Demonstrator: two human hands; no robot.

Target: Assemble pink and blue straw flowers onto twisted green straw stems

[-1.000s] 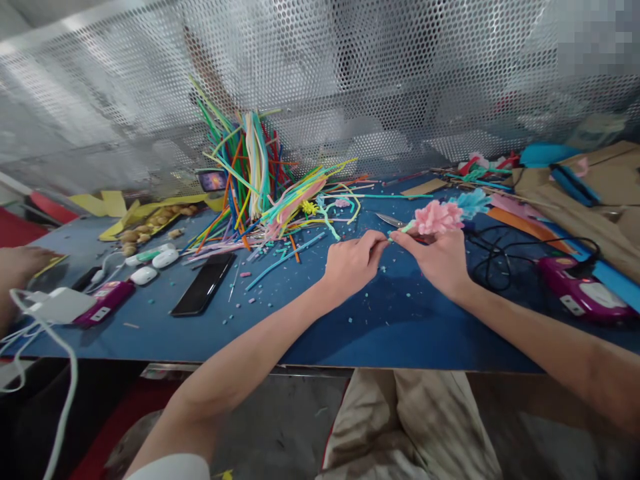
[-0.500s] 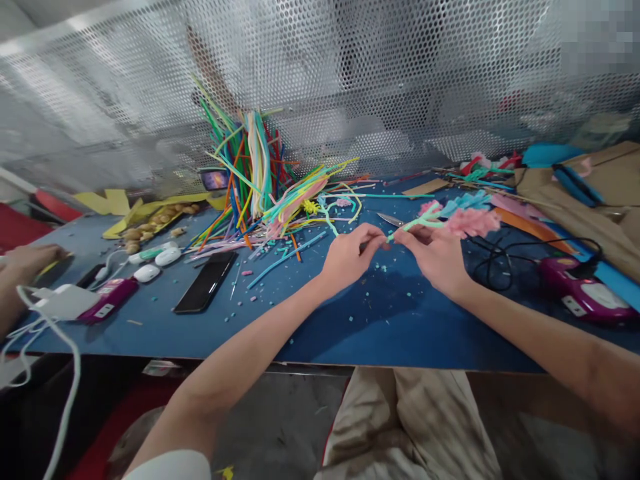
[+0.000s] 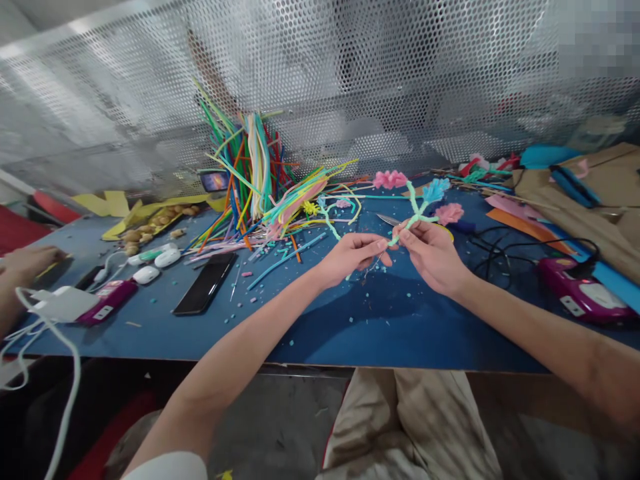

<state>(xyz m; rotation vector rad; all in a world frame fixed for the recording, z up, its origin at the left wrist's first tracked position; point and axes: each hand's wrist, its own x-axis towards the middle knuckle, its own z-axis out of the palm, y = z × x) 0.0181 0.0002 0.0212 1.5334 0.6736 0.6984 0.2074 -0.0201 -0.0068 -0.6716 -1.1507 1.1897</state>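
Observation:
Between my hands is a pipe-cleaner flower sprig (image 3: 415, 208) with a light green branching stem, two pink blooms and one blue bloom. My right hand (image 3: 431, 255) pinches it just below where the stem forks. My left hand (image 3: 354, 257) is closed with thumb and fingertips on the lower end of the same stem. Behind my left hand lies another green stem with small yellow (image 3: 311, 208) and blue flowers. Scissors (image 3: 388, 219) lie partly hidden behind the sprig.
A heap of colourful pipe cleaners (image 3: 257, 170) leans on the perforated metal screen (image 3: 400, 87). A black phone (image 3: 205, 283), white earbud cases and purple power strips (image 3: 585, 293) lie on the blue table (image 3: 320, 333). Another person's hand (image 3: 33, 257) rests at far left.
My right hand has turned the sprig from lying sideways to more upright, its blooms now spread apart above my fingers. My left hand has shifted slightly lower.

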